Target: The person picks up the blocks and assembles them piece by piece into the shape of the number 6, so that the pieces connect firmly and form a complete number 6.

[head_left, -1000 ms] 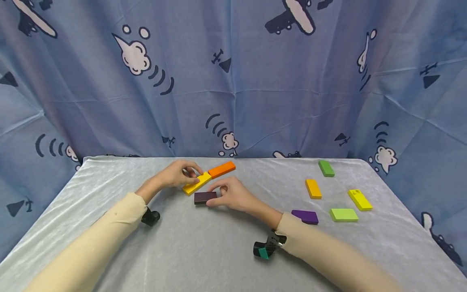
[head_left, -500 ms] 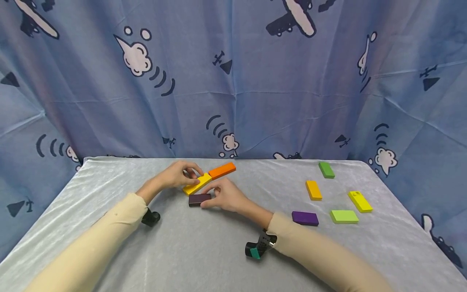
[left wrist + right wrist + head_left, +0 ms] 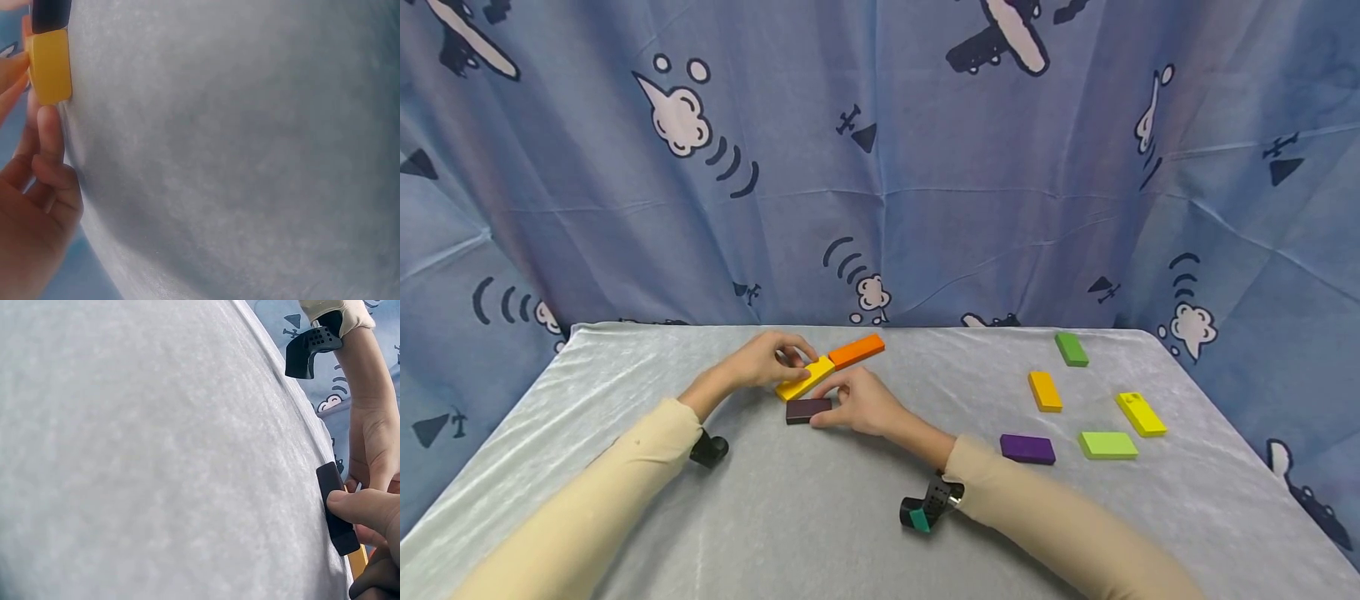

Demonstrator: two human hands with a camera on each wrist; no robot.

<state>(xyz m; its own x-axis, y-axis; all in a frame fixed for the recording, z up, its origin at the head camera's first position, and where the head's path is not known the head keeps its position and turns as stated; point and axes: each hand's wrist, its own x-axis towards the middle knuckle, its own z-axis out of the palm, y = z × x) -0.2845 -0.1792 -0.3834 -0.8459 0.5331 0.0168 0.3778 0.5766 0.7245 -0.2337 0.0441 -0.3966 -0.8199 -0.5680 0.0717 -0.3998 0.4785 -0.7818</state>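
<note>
My left hand (image 3: 766, 360) pinches a yellow block (image 3: 805, 383) between thumb and fingers. Its far end meets an orange block (image 3: 857, 351), so the two form a slanting line. Just in front of the yellow block, my right hand (image 3: 867, 403) holds a dark brown, nearly black block (image 3: 801, 412) by its right end. In the right wrist view, the thumb lies across the long side of the dark block (image 3: 331, 481). The left wrist view has the yellow block (image 3: 52, 67) at the upper left edge, with the dark block (image 3: 51, 14) right beside it.
On the right of the table lie a purple block (image 3: 1027, 449), a light green block (image 3: 1108, 445), a bright yellow block (image 3: 1141, 414), an amber block (image 3: 1045, 392) and a green block (image 3: 1071, 349). A blue patterned curtain (image 3: 925, 150) hangs behind the grey cloth-covered table (image 3: 760, 525).
My right hand has moved a little left with the dark block, bringing it in front of the yellow block's near end. The left hand has stayed on the yellow block.
</note>
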